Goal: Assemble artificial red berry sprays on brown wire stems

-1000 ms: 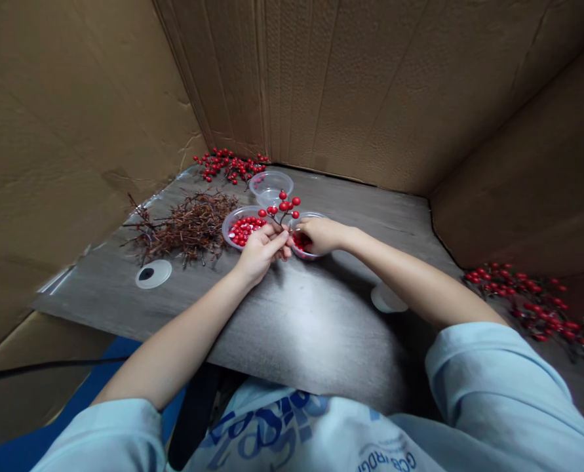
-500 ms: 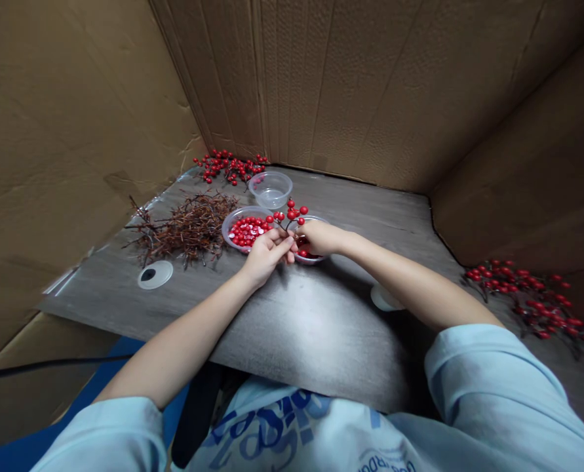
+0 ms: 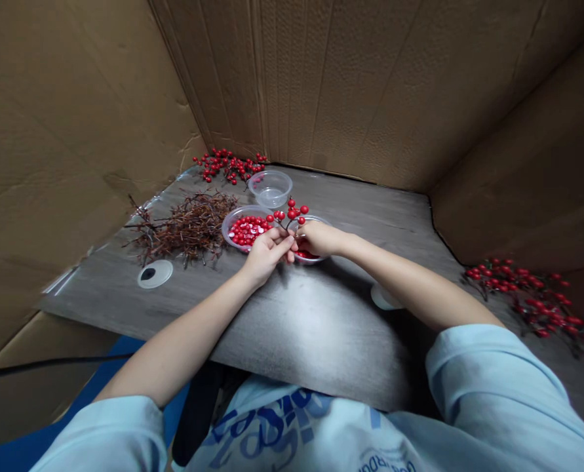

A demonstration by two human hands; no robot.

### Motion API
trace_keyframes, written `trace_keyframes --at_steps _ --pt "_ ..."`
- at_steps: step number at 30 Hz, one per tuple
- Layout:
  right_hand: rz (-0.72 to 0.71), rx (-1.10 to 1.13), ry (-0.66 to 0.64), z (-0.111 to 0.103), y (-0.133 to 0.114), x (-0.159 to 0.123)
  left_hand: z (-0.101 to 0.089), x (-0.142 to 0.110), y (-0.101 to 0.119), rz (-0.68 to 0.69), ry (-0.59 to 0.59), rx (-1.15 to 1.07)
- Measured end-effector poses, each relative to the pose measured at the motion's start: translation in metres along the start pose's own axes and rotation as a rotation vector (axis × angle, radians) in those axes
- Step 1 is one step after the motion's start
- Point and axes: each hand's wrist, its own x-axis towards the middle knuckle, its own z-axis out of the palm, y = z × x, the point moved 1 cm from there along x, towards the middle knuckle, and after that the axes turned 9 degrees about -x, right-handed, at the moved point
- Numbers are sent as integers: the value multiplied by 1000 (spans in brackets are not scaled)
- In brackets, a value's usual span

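Observation:
My left hand pinches a thin brown twig with several glossy red berries at its upper ends. Close beside it, my right hand is bent down over a clear plastic bowl with red berries in it. The right fingers are curled together and mostly hidden, so what they hold cannot be made out. Just left of the twig, partly behind my left hand, stands another clear bowl full of loose red berries, some showing pale spots.
A heap of bare brown twigs lies at left, near a white round lid with a black spot. Behind the bowls is a clear tub. Berry sprigs lie at the back and far right. Cardboard walls surround the table.
Almost nothing differs. My right hand has shifted very slightly over the bowl, while my left hand and the berry twig stay in place.

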Motion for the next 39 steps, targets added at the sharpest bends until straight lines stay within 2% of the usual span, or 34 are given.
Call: trace_keyframes --at_steps 13,19,22,25,28,31,34,39 --pt "60 76 113 -18 -8 -15 0 -1 0 8 11 -28" --pt "122 73 99 -17 -9 -21 1 -1 0 -7 31 -15" --pt "133 93 134 -18 -10 -22 1 -2 1 -12 31 -22" --pt "150 124 232 -20 -10 -26 2 -2 1 -17 23 -31" --pt "233 152 361 -22 -11 -34 2 -2 1 -18 20 -40" --pt "333 263 518 -24 -16 -46 2 -3 1 -19 21 -45" --pt "370 341 672 -25 -26 -56 3 -4 2 -25 23 -33" --pt "328 376 750 -23 -42 -64 3 -5 0 -31 14 -27"
